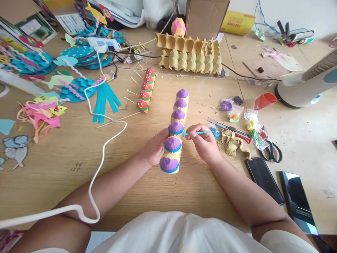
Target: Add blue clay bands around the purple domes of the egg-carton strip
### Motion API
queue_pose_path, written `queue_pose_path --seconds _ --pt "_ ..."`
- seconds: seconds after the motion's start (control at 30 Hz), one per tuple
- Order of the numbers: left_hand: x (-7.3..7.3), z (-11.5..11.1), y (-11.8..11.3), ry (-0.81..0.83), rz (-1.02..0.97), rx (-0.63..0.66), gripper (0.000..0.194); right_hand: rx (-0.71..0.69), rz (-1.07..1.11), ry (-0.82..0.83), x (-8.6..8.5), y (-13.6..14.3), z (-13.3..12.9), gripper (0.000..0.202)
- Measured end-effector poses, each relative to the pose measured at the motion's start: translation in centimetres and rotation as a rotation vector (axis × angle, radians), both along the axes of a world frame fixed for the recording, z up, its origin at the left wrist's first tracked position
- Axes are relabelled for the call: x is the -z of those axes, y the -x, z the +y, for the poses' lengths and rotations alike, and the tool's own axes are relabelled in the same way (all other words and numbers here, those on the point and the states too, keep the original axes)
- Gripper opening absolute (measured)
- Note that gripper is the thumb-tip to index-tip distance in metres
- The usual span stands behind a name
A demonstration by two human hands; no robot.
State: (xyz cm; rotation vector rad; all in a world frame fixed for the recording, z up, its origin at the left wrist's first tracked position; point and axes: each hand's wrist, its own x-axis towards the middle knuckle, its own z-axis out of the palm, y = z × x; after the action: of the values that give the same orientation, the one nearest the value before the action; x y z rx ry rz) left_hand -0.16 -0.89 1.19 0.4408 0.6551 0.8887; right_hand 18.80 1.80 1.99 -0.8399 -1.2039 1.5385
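My left hand (155,147) grips a strip of egg carton (172,154) from its left side, thumb against it. Purple clay caps cover the strip's bumps, and the three nearest me have blue bands along their lower edges. Between the fingertips of my right hand (204,142) is a thin blue tool (197,133), its tip at the strip's right side by the third cap from my end. Just beyond those fingers lies a lump of blue clay (215,132), partly hidden.
A finished-looking strip with red faces (146,90) stands to the left. A white cable (102,158) crosses the table and my left arm. On the right are a utility knife (231,129), scissors (271,149), clay bags (254,128) and phones (264,179). Egg cartons (195,61) lie behind.
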Motion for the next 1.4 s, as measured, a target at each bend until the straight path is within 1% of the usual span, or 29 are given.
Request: queue_pose_path --seconds 0.23,0.4,0.53,0.7,0.93,1.13,1.23,1.4 --pt "0.3 0.1 0.1 -0.034 0.034 -0.020 0.029 0.007 0.065 0.059 0.4 0.5 -0.1 0.027" --pt "0.5 0.0 0.0 -0.034 0.058 -0.049 0.029 0.010 0.070 0.063 0.5 0.5 -0.1 0.020" --pt "0.5 0.0 0.1 -0.034 0.049 -0.037 0.029 0.013 0.056 0.074 0.5 0.6 -0.1 0.020" --pt "0.6 0.1 0.2 -0.017 0.023 -0.015 0.029 -0.003 0.138 0.157 0.2 0.7 -0.1 0.022" --pt "0.0 0.0 0.0 0.011 -0.023 -0.015 0.025 -0.026 0.169 0.239 0.0 0.9 -0.3 0.026" --pt "-0.3 -0.2 -0.2 -0.013 0.008 -0.057 0.021 -0.029 0.178 0.226 -0.1 1.1 -0.4 0.027" --pt "-0.2 -0.1 -0.2 -0.031 0.017 -0.066 0.023 -0.024 0.182 0.215 0.0 1.1 -0.4 0.026" --pt "-0.5 -0.1 -0.2 -0.031 0.006 -0.072 0.025 0.008 0.131 0.173 0.2 1.1 -0.4 0.027"
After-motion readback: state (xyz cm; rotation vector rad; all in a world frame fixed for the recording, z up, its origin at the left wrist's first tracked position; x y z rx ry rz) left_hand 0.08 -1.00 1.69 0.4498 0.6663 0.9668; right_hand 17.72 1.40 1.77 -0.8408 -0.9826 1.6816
